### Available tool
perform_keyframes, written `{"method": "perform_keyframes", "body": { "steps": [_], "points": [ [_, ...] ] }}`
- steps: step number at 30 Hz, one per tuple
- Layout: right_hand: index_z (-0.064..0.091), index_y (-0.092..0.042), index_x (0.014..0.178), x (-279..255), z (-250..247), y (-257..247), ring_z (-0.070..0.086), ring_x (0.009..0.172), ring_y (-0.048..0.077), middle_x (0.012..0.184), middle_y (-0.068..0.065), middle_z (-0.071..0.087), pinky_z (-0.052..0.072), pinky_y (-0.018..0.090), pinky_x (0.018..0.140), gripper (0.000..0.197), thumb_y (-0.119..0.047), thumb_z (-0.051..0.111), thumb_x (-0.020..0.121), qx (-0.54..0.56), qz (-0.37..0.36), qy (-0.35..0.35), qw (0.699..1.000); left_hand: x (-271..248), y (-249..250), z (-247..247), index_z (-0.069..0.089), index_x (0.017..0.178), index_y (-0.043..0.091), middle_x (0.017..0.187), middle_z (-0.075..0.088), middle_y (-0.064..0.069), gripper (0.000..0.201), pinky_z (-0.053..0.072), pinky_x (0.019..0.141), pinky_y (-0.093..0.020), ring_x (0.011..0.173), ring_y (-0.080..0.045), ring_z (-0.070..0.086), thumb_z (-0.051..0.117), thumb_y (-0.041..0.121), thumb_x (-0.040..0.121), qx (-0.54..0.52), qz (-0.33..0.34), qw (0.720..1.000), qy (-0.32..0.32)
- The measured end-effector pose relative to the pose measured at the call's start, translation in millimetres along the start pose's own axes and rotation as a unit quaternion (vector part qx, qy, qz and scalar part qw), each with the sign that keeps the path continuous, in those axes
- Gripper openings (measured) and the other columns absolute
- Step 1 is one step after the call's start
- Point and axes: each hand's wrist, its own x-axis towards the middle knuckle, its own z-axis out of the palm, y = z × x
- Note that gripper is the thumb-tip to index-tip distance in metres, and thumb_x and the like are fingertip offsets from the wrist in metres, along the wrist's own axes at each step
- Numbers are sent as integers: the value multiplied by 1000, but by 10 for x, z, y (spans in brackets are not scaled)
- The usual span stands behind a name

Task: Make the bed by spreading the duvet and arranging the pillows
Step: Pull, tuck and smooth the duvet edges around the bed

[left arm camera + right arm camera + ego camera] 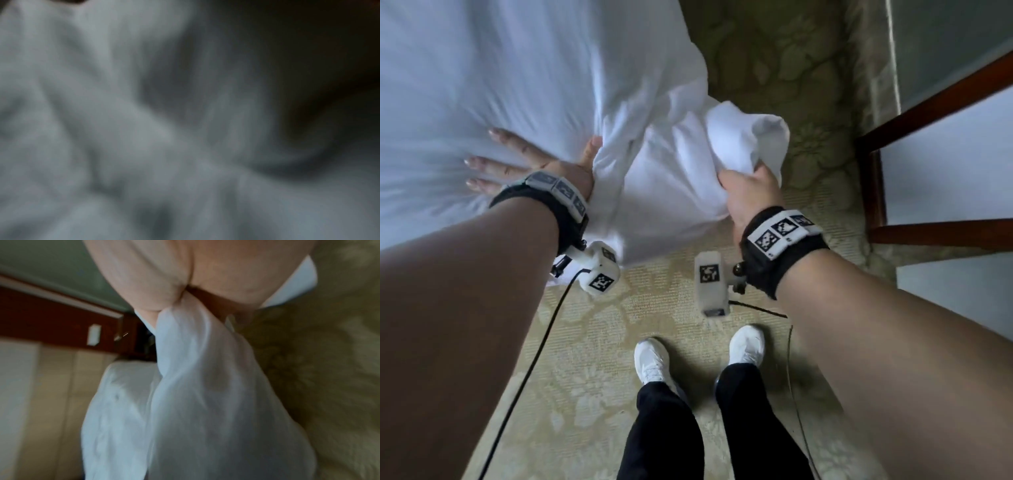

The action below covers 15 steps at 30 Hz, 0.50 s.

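Observation:
The white duvet covers the bed at the upper left of the head view, with its corner bunched and hanging off the bed's edge. My left hand lies flat on the duvet, fingers spread and straight. My right hand grips the bunched duvet corner above the carpet. In the right wrist view my right hand holds the duvet, which hangs down from the fist. The left wrist view shows only blurred white duvet. No pillows can be made out.
Patterned beige carpet lies under my white shoes. A dark wooden frame with white panels stands at the right. Black cables trail from the wrist cameras. A dark wooden headboard panel shows in the right wrist view.

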Motion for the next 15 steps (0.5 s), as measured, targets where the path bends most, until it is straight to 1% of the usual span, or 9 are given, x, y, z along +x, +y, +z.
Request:
{"method": "perform_keyframes", "body": {
  "steps": [1,3,4,5,6,8,11,13,15],
  "points": [
    [73,-28,88,-152,20,-154,71,87,18,88,-9,76,59,33,82,8,-24,69,82,-57,-50,-21,997,-83,-50,-102,10,160,34,163,6,-37,138,5,114,-77,148,-58,9,4,111,46,25,-17,1000,-3],
    [70,-22,97,-492,74,-446,66,89,22,91,-3,73,51,27,75,12,-27,61,91,-189,-154,-61,968,-293,-149,-437,26,145,46,161,9,-35,103,0,113,-80,147,-60,10,11,101,60,80,39,994,-68],
    [69,-21,102,-695,131,-600,65,90,25,94,1,72,46,27,74,16,-27,56,94,-252,-194,-76,945,-358,-221,-633,41,136,43,155,27,-32,88,17,117,-70,141,-54,30,20,96,68,33,73,993,-87],
    [68,-24,109,-891,213,-727,65,91,27,98,4,72,43,26,73,20,-27,53,96,-295,-230,-96,923,-436,-298,-886,55,127,36,142,47,-26,76,35,110,-53,125,-44,50,29,88,78,-47,93,989,-104],
    [66,-28,118,-1114,311,-851,65,91,28,100,6,72,41,25,73,25,-25,51,97,-324,-266,-121,900,-496,-375,-1090,66,118,27,126,61,-17,67,43,99,-41,109,-33,59,36,79,88,-145,109,977,-115],
    [60,-33,131,-1518,557,-1041,66,88,29,100,7,73,43,27,69,38,-18,50,97,-388,-336,-166,842,-642,-514,-1547,75,101,27,109,73,0,58,50,97,-41,100,-23,66,49,76,85,-343,98,922,-151],
    [56,-31,136,-2085,918,-1251,69,84,34,100,9,73,56,39,67,50,-7,52,92,-497,-447,-215,712,-877,-635,-2160,75,101,23,105,77,-2,61,57,90,-45,96,-21,73,60,79,81,-524,61,812,-250],
    [58,-30,134,-2428,1080,-1372,70,86,33,103,7,73,59,43,70,45,-10,54,93,-563,-468,-245,636,-988,-712,-2461,75,110,18,114,75,-7,77,55,93,-40,100,-23,72,66,84,72,-483,70,824,-288],
    [63,-22,128,-2698,1157,-1463,70,93,33,106,9,73,57,43,72,43,-11,65,87,-605,-519,-237,556,-1047,-855,-2705,72,114,19,112,73,-5,70,51,88,-33,100,-21,68,71,77,74,-327,126,900,-258]
  ]
}}
